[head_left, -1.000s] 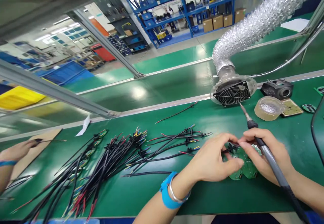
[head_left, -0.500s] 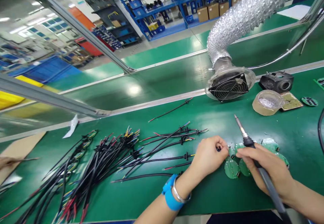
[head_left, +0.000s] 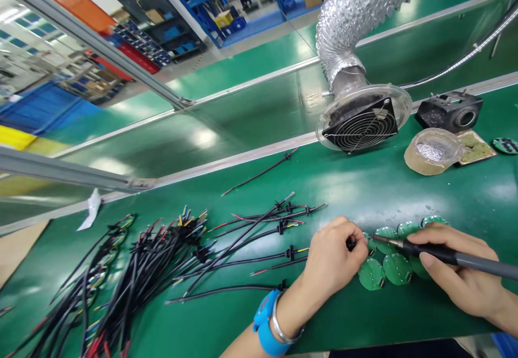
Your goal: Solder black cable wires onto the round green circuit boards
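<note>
My left hand [head_left: 332, 261] is pinched closed on the end of a black wire harness, pressing it onto a cluster of round green circuit boards [head_left: 390, 261] on the green bench. My right hand [head_left: 457, 271] grips a soldering iron [head_left: 437, 254] like a pen. The iron lies nearly level, and its tip [head_left: 376, 237] touches the board right beside my left fingertips. A blue wrist strap and a metal bangle [head_left: 273, 320] sit on my left wrist.
A pile of black wire harnesses [head_left: 154, 266] with coloured ends spreads to the left. A fume extractor fan [head_left: 360, 123] on a foil duct stands behind. A tape roll holding solder bits [head_left: 433, 152], a black iron stand [head_left: 449, 110] and a sponge tray [head_left: 477, 147] sit at right.
The soldering iron swung down from pointing upward to nearly level, its tip now at the board. My left hand stayed at the boards. The view shifted downward.
</note>
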Tool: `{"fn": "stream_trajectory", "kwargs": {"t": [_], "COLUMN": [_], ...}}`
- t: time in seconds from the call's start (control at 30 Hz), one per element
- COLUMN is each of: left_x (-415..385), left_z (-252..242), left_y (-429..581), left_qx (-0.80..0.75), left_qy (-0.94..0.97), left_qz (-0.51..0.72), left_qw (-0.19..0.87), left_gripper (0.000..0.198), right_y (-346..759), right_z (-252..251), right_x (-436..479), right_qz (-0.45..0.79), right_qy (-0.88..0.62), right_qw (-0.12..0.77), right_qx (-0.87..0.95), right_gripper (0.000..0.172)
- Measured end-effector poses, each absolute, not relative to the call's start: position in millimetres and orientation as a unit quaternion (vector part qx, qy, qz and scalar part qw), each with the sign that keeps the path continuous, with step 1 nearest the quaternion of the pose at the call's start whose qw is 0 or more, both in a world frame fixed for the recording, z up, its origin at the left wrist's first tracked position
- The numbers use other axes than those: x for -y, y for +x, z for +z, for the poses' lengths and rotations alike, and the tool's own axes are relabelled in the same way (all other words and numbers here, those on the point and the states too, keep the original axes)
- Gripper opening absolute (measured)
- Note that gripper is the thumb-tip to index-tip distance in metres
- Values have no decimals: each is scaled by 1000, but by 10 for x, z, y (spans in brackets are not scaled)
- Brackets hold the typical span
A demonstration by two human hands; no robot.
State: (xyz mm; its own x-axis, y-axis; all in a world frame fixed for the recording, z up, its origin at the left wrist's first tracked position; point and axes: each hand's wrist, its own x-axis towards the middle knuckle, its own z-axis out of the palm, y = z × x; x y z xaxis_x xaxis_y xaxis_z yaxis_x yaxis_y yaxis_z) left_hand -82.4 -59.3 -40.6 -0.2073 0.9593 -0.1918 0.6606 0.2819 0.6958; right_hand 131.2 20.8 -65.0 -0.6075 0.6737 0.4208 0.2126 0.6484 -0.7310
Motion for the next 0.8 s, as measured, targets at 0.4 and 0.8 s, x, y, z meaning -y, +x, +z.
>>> {"fn": "stream_trajectory", "kwargs": {"t": [0.4,0.8], "left_x": [599,576], "left_z": [-457,-436], "left_y": [-776,-776], "left_qx": [-751,-754], "left_qy": [546,543], "left_qz": [238,232], "left_qw": [286,286], "left_gripper": [11,12], "right_y": [1308,1265], "right_z": [-623,-571], "right_x": [-205,-158], "right_qz": [318,311], "right_qy": [-280,-268], "right_qw": [351,361], "right_qx": [835,837], "right_gripper": [16,18]}}
